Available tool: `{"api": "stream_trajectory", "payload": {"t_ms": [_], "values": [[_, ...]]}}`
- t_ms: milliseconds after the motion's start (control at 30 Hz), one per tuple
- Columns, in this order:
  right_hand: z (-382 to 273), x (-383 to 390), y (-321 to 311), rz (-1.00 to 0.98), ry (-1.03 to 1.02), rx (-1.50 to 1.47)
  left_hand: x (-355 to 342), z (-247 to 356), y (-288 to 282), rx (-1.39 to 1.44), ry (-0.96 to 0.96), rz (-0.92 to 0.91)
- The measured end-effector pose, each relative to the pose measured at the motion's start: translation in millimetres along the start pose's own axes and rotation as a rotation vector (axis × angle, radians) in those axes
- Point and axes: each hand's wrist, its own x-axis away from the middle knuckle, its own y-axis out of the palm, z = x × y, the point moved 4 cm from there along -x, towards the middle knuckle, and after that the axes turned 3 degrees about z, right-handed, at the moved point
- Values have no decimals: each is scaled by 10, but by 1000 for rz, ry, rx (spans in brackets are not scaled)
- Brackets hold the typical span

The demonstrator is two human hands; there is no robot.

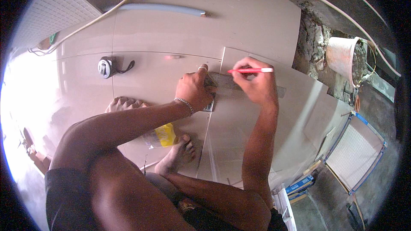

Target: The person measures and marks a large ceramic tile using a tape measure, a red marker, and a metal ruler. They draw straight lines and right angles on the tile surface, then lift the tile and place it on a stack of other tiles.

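Note:
My left hand (pixel 192 87), with a ring and chain bracelet, grips the short, dark end of a metal square (pixel 209 105). Its long blade (pixel 277 91) reaches right over a pale tile piece (pixel 234 57). My right hand (pixel 257 85) is closed round a red pen with a white end (pixel 250 70), held over the blade; whether its tip touches anything I cannot tell. A tape measure (pixel 107 67) with a black strap lies to the left. A clear and yellow package (pixel 165 134) lies below my left forearm, beside my bare foot (pixel 183 149).
A blue-grey tube (pixel 162 8) lies across the large floor tiles (pixel 77 42) near the top. At right stand a dirty bucket (pixel 340 60) by broken floor and a boxed white tile stack (pixel 355 149). Pale cables (pixel 321 0) cross above. A white gridded panel (pixel 55 13) is at upper left.

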Motion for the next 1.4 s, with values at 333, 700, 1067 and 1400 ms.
{"api": "stream_trajectory", "payload": {"t_ms": [333,700,1067,1400], "values": [[30,8,45,-52,-6,33,-1,35,9,-7,-18,16],[92,-13,-83,-48,71,241,20,6,9,12,-22,9],[263,133,-446,29,125,180,0,3,36,-28,-38,-15],[237,77,-322,-50,108,243,12,-10,18,30,-7,20]]}}
